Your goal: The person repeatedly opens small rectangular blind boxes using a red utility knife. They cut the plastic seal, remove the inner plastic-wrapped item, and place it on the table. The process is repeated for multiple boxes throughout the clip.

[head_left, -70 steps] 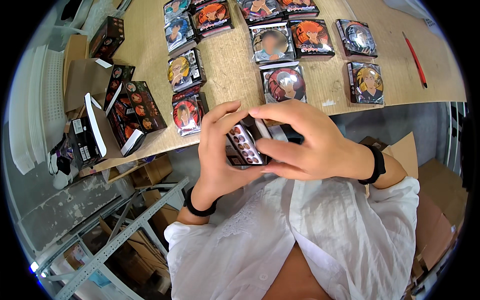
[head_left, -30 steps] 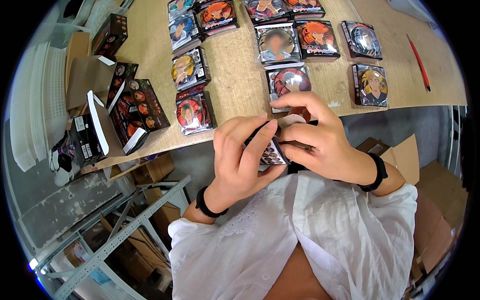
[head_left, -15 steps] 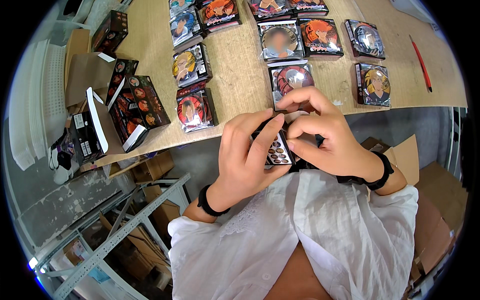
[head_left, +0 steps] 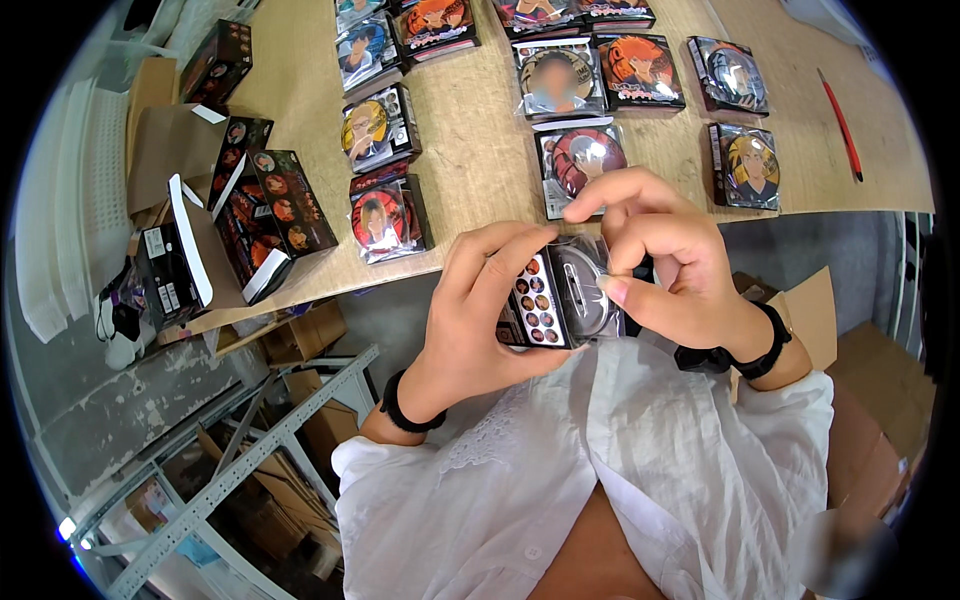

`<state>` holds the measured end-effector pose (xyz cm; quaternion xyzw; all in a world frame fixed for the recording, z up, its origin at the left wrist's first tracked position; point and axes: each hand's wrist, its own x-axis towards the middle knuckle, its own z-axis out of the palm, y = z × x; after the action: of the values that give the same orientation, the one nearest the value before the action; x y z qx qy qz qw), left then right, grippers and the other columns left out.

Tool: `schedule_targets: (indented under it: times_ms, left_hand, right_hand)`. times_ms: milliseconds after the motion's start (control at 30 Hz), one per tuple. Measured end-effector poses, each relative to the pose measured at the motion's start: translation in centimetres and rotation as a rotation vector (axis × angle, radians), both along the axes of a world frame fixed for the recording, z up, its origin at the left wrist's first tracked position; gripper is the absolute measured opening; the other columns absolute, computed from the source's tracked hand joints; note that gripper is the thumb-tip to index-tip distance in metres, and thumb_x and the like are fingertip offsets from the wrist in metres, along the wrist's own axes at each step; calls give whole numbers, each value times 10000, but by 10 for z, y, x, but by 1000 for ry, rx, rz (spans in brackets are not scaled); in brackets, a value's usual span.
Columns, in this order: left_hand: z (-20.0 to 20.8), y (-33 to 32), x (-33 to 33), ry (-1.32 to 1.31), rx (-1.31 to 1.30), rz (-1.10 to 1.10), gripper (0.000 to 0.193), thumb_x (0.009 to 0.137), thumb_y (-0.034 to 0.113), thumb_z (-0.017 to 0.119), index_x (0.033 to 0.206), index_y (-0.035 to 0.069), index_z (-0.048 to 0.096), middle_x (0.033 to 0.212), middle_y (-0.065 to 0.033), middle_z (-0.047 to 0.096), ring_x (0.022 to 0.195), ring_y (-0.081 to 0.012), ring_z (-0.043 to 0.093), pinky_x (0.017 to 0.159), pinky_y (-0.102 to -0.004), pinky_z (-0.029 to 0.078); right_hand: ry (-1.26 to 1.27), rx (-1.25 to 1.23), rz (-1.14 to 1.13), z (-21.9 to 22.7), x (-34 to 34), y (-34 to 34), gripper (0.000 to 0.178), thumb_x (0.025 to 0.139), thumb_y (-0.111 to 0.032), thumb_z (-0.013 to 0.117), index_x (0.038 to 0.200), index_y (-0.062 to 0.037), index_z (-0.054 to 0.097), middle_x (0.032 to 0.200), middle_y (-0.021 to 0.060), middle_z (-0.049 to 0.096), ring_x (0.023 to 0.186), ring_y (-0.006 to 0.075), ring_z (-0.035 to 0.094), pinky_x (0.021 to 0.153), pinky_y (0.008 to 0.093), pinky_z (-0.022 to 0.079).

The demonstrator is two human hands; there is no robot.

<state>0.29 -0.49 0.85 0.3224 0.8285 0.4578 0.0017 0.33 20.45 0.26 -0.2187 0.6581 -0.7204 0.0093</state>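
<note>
badge (head_left: 577, 303): partly behind right hand (head_left: 675, 265) | top boxes (head_left: 616, 10): cut off

Bright, even light fell across the wooden table (head_left: 470, 130) and the white shirt (head_left: 690, 440); light glinted off the clear-wrapped badge (head_left: 582, 292) at the right hand's fingers (head_left: 652, 242); the metal shelving (head_left: 240, 474) lay dimmer, with a blue-white flare (head_left: 68, 530) at the left rim; fisheye distortion bowed the stacked white trays (head_left: 75, 220) beside blackened edges; blur smeared the lower right and one boxed portrait (head_left: 553, 82).
</note>
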Motion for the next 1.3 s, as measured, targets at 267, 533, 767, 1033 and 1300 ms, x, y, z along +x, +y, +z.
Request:
schedule_targets:
  times_ms: [267, 533, 767, 1033, 1300]
  left_hand:
    - [-24, -20, 12, -1224, 685, -266, 910, 671, 400, 797, 1360, -2, 359, 1281, -169, 498, 1068, -277, 570, 960, -398, 417]
    - [-43, -22, 7, -1579, 846, -568, 1083, 678, 620, 716, 1420, 5, 221, 1329, -235, 433, 1122, -318, 538, 912, -445, 459]
    - [-24, -23, -3, -1422, 635, -342, 919, 800, 621, 555, 1402, -18, 280, 1321, -191, 465, 1170, -299, 521, 954, -452, 438]
    - [-21, -24, 1, -1390, 507, -246, 922, 784, 738, 456, 1316, -14, 430, 1208, -167, 555, 1026, -242, 596, 838, -344, 503]
    - [-3, -20, -5, -1317, 456, -300, 848, 672, 445, 736, 1304, -37, 441, 1208, -100, 540, 1098, -167, 501, 976, -301, 356]
  right_hand:
    - [-346, -181, 251, 9, -12, -3, 75, 850, -55, 609, 818, 2, 645, 960, 121, 632, 758, 105, 552, 673, 216, 416]
    - [-140, -17, 105, 7, -19, -6, 75, 833, 12, 630, 905, -3, 647, 833, 47, 645, 724, 88, 598, 629, 226, 466]
    - [11, 209, -16, 15, -14, -7, 74, 793, 39, 656, 854, 1, 638, 783, 56, 625, 695, 121, 593, 572, 247, 448]
    - [283, 282, -98, 16, -8, -16, 120, 755, 13, 678, 850, -38, 626, 751, 71, 603, 646, 227, 583, 560, 304, 455]
    - [325, 263, -95, 12, -12, -15, 134, 736, 67, 684, 841, -2, 636, 738, 88, 612, 606, 180, 575, 534, 275, 440]
